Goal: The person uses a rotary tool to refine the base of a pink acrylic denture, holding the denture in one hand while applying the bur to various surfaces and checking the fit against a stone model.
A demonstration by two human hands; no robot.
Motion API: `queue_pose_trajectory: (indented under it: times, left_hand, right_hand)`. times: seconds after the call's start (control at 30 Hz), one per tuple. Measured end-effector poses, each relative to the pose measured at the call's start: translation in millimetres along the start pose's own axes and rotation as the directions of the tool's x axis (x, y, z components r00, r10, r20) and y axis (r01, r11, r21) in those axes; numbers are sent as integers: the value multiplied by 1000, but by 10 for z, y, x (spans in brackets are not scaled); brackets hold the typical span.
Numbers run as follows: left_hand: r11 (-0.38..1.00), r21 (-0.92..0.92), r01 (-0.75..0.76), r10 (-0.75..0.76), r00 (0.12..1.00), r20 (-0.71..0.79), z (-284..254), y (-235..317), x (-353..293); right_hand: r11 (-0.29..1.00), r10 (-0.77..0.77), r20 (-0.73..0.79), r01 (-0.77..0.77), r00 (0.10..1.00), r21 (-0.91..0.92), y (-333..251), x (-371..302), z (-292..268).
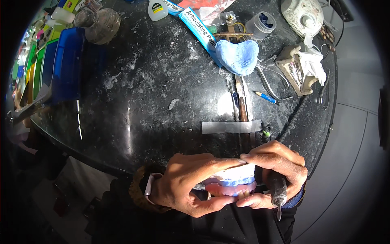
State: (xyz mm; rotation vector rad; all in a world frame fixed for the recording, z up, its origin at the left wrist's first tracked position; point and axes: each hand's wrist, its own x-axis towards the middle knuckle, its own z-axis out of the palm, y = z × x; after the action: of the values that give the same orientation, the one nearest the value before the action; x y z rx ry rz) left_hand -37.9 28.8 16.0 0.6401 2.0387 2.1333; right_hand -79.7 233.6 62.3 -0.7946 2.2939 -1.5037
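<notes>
Close to my body I hold a dental cast [231,174] of white and blue plaster between both hands. A pink wax denture base with pale teeth [231,189] sits along its lower side. My left hand [183,183] grips the left side, fingers over the top and thumb underneath. On the other side, my right hand [280,166] presses fingertips on the top and the thumb near the teeth. Tucked in the right palm is a dark handpiece [278,190], its thin metal tip pointing down toward me. Part of the cast is hidden behind my fingers.
Beyond my hands lie a pale strip [231,127], knives [243,101], a blue pencil [266,97], pliers [266,83] and a blue plaster piece [237,57]. A black coiled cord [293,118] runs at right. Blue bins [69,63] and a glass vessel [97,26] stand left.
</notes>
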Motion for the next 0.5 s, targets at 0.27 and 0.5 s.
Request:
queue_pose_trajectory:
  times: [0.27, 0.5]
  left_hand:
    - [1000, -19, 14, -14, 999, -31, -12, 26, -2]
    - [970, -219, 105, -120, 991, -54, 39, 26, -17]
  right_hand:
    - [998, -53, -8, 54, 999, 42, 60, 1, 3]
    - [996, -59, -42, 61, 997, 63, 70, -12, 18]
